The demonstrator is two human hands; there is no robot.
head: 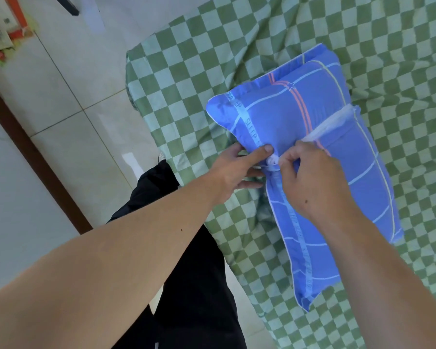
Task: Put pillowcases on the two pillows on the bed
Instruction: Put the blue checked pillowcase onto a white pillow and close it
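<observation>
A blue pillowcase [310, 157] with pale lines and pink stripes is seen on a pillow, which lies on the bed [237, 59] with its green and white checked sheet. A strip of the white pillow [330, 124] is seen across the middle, where the case is open. The left hand [237, 167] is stretched out from a bare arm, and the near edge of the case is pinched between its thumb on top and its fingers underneath. The right hand [312, 180] is bent down at the wrist, and its fingers are curled round the edge of the case right beside the left thumb. Black trousers [186, 248] and a pale tiled floor [86, 96] are seen beside the bed.
</observation>
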